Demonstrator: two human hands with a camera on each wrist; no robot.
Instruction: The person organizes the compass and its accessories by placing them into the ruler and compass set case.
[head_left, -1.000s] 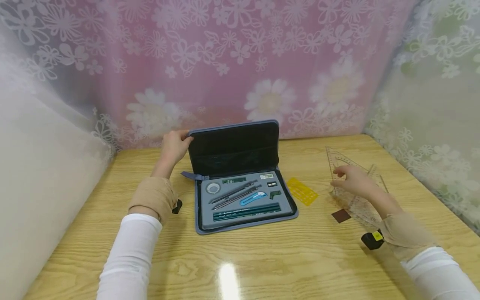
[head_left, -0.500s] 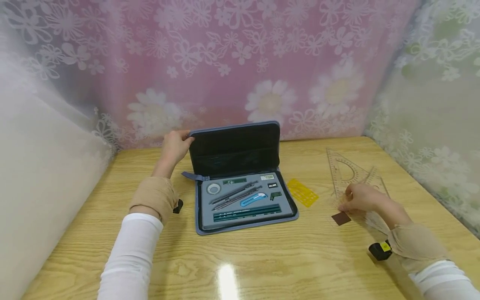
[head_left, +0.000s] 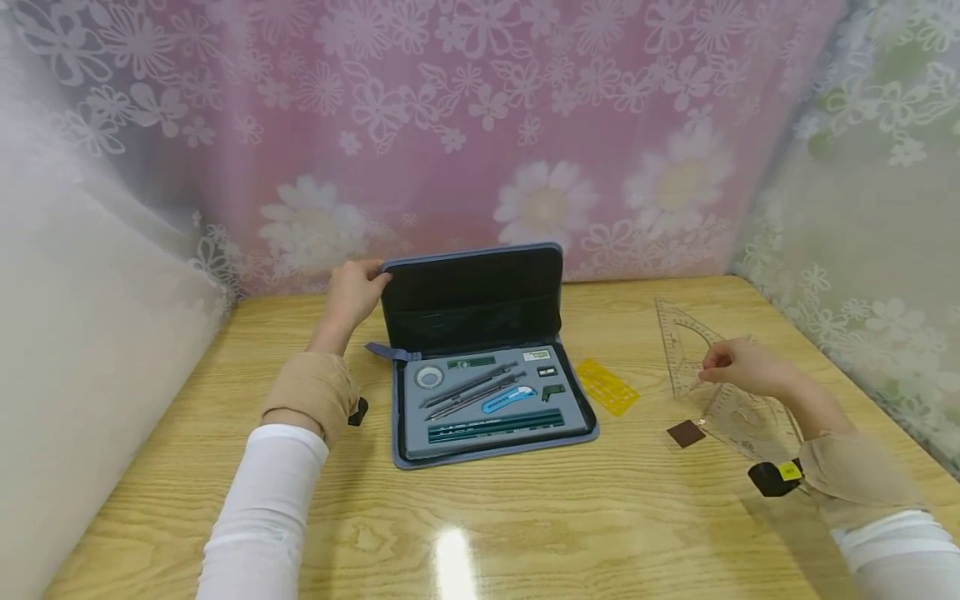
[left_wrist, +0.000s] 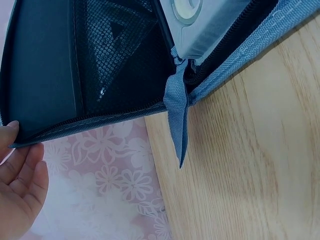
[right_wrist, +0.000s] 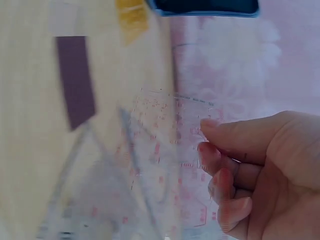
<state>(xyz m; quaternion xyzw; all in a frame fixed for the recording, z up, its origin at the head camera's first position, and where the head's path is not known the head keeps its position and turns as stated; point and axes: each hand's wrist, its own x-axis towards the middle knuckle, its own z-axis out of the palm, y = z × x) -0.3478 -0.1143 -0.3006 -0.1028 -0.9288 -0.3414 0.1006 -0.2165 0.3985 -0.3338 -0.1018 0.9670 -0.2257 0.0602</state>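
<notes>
Thumb and fingers of my left hand (head_left: pixel 354 293) (left_wrist: pixel 22 185) pinch the upper left corner of the raised lid (head_left: pixel 472 287) of a blue-edged zip case. My right hand (head_left: pixel 750 367) (right_wrist: pixel 270 175) is over the right side of the table; in the right wrist view it pinches a clear plastic sheet with red markings (right_wrist: pixel 160 135) by its edge. Clear set squares (head_left: pixel 667 350) lie around and below that hand. A dark brown square (head_left: pixel 686 433) (right_wrist: pixel 75 80) lies in front of them. The sheet is barely visible in the head view.
In the case's grey tray (head_left: pixel 450 392) sit a tape roll (head_left: pixel 429 377), compasses, a blue cutter (head_left: pixel 508 399), green pencils (head_left: pixel 495 427) and small items. A yellow stencil (head_left: pixel 607 387) lies right of the case. Patterned curtains stand behind and beside the table.
My right hand first came down toward the brown square, then moved up and slightly right, and the clear sheet is now in its fingers. My left hand stays on the lid corner.
</notes>
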